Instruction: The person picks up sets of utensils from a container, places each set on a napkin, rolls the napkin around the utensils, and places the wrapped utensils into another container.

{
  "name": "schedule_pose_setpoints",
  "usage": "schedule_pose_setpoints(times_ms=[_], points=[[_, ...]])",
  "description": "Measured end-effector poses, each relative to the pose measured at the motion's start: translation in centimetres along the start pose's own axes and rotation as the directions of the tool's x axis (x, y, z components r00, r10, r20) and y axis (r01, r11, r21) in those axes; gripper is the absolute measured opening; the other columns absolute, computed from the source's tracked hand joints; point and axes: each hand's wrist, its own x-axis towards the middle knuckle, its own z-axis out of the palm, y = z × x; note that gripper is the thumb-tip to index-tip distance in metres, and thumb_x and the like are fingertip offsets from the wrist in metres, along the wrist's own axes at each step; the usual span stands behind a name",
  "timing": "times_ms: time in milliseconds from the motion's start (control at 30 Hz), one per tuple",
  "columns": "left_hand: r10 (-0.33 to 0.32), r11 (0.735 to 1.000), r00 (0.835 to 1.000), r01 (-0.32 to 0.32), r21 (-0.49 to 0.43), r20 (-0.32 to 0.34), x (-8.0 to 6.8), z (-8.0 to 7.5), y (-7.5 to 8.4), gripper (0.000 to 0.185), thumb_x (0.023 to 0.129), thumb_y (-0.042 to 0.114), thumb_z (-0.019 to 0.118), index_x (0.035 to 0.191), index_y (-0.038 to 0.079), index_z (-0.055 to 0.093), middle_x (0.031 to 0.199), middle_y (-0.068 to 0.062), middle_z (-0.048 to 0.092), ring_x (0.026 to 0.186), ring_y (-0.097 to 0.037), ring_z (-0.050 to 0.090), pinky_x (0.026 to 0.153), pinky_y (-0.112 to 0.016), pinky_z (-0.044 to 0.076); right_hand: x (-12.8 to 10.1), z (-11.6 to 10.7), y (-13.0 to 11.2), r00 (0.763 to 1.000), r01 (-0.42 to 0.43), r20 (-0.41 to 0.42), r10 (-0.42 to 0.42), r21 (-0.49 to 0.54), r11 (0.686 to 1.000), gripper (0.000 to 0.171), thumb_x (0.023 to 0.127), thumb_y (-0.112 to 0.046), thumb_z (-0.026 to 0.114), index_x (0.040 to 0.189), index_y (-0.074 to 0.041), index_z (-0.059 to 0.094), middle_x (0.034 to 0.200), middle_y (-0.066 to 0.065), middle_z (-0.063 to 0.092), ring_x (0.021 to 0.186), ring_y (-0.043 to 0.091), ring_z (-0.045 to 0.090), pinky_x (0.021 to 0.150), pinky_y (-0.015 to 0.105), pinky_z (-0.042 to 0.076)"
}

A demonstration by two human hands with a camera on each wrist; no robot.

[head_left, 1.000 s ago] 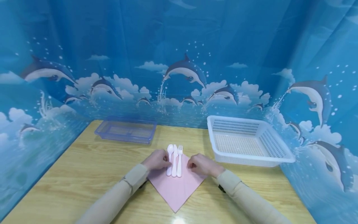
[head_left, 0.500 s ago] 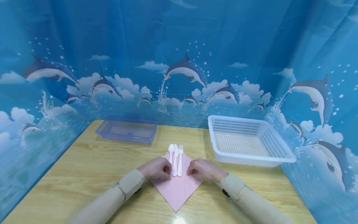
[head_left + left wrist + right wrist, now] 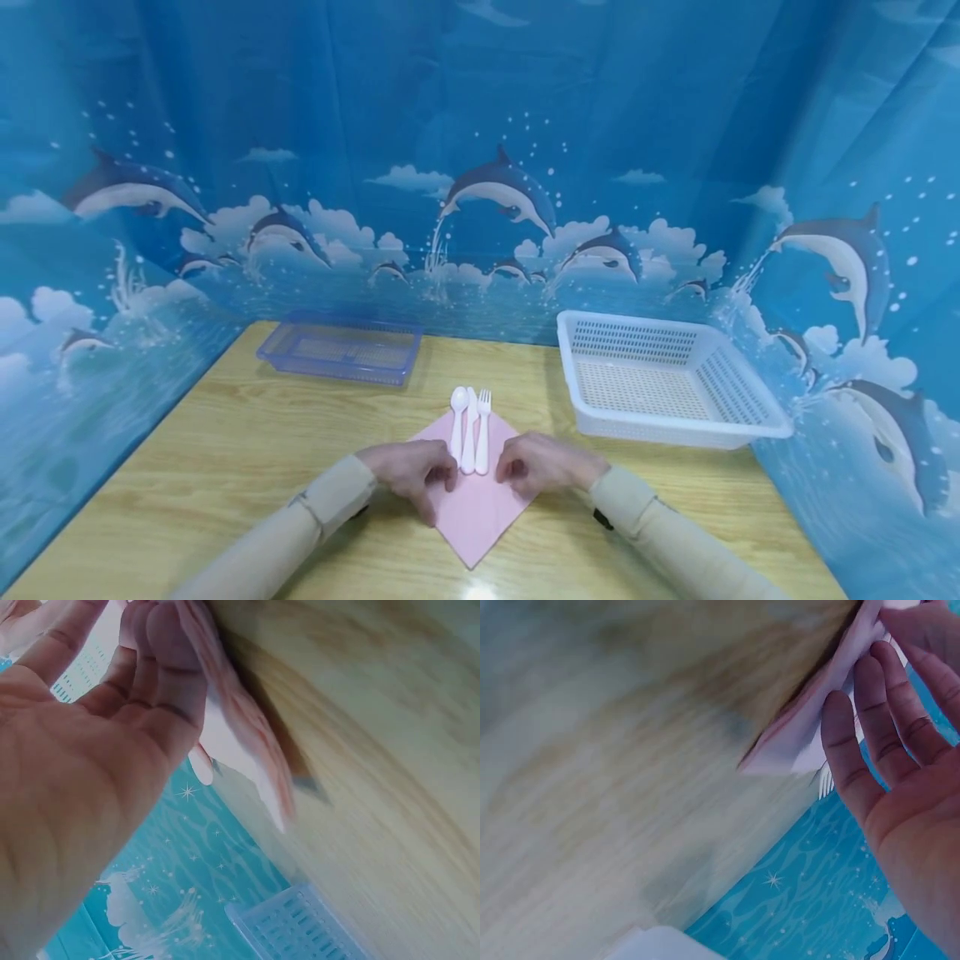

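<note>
A pink napkin [image 3: 474, 517] lies on the wooden table with one corner towards me, its layered edge showing in both wrist views. On it a white spoon [image 3: 458, 408], a white knife [image 3: 469, 429] and a white fork [image 3: 483, 425] lie side by side, their heads pointing away. My left hand [image 3: 412, 468] rests at the napkin's left side, fingers beside the spoon handle and thumb spread towards the near left edge. My right hand [image 3: 547, 463] touches the napkin's right side near the fork handle, its fingers [image 3: 847, 739] loosely bent. Both hands partly cover the napkin.
A see-through purple basket [image 3: 341, 372] stands at the back left of the table [image 3: 225, 442]. At the back right is a larger white perforated basket [image 3: 660, 429]. A blue dolphin-print curtain [image 3: 337, 167] closes off the back and sides.
My left hand has slid nearer to me along the napkin's left side, and its thumb has spread away from the fingers. My right hand has moved slightly nearer. The cutlery has barely moved.
</note>
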Motion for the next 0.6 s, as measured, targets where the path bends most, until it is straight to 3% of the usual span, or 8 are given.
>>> schedule_pose_setpoints(times_ms=[267,433,600], points=[[-0.003,0.999,1.0,0.002,-0.042,-0.023,-0.6,0.4,-0.4,0.028,0.064,0.011,0.082,0.083,0.021,0.064,0.082,0.008,0.056,0.075,-0.004,0.049,0.071,-0.019,0.044,0.0,0.4,-1.0,0.999,0.015,0.034,-0.017,0.043,0.999,0.035,0.072,-0.002,0.071,0.102,-0.02,0.074,0.094,-0.012,0.066,0.085,-0.003,0.057,0.079,0.013,0.048],[0.057,0.998,0.996,-0.058,-0.018,-0.067,-0.4,0.5,-0.5,0.017,0.068,0.003,0.073,0.075,0.017,0.065,0.072,0.011,0.054,0.066,0.0,0.047,0.062,-0.017,0.044,-0.1,0.4,-1.1,0.998,-0.012,0.057,0.007,0.079,0.997,0.033,0.07,-0.014,0.076,0.102,-0.022,0.07,0.093,-0.014,0.06,0.084,-0.003,0.053,0.078,0.014,0.047],[0.05,0.998,0.995,-0.053,-0.027,-0.087,-0.2,0.1,-0.8,0.013,0.074,0.005,0.069,0.073,0.015,0.061,0.066,0.012,0.052,0.06,0.0,0.046,0.056,-0.017,0.043,-0.1,0.3,-1.2,0.998,-0.035,0.051,0.03,0.107,0.994,0.024,0.083,-0.036,0.07,0.103,-0.023,0.07,0.094,-0.015,0.06,0.086,-0.002,0.054,0.081,0.017,0.047]])
